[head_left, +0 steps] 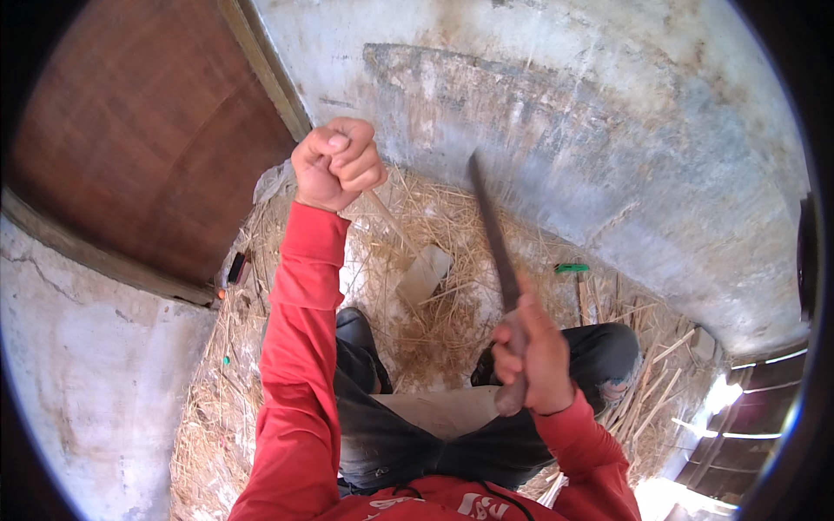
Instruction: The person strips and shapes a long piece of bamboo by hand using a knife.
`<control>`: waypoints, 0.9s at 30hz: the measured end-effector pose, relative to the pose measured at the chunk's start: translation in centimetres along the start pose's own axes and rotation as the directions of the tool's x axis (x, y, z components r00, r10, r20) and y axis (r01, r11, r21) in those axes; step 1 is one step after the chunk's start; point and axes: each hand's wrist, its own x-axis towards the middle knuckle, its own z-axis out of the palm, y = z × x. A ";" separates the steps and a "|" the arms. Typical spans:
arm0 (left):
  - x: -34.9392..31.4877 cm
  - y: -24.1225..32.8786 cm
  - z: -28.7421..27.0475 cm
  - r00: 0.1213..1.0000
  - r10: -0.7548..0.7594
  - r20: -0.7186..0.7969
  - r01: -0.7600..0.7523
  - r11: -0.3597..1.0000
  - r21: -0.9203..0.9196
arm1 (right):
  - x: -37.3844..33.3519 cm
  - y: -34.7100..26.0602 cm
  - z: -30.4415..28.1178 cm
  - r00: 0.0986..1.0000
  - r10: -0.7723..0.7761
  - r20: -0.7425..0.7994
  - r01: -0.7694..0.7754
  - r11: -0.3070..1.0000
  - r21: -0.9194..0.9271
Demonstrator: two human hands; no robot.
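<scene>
My left hand [340,165] is raised in a closed fist at the upper middle left. A pale wooden stick [389,217] comes out from under the fist and slants down to the right; its upper end is hidden by my fingers. My right hand [540,354] grips a long dark knife [493,230] by its thick brown handle, in front of my right knee. The blade points up and slightly left, apart from the stick. Motion blurs the right fingers a little.
Straw and chips cover the floor. Between my feet and the wall lies a flat wooden piece [424,274]. A green object [571,267] and long split sticks [653,395] lie to the right. A worn plaster wall [556,113] stands ahead, a brown door [148,122] at left.
</scene>
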 end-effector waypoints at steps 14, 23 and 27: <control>0.3 -0.1 0.5 0.975 0.077 -0.210 -0.046 0.988 0.150 | -0.4 2.1 0.0 0.999 0.032 0.000 -0.032 0.996 0.087; 1.9 -1.3 0.9 0.955 0.116 -0.272 -0.064 0.979 0.192 | 0.8 8.7 1.2 0.914 -0.348 0.210 0.368 0.927 -0.066; 1.1 -0.7 0.4 0.903 0.236 -0.359 -0.154 0.958 0.243 | 3.0 11.2 -0.8 0.980 0.192 -0.049 -0.190 0.981 0.044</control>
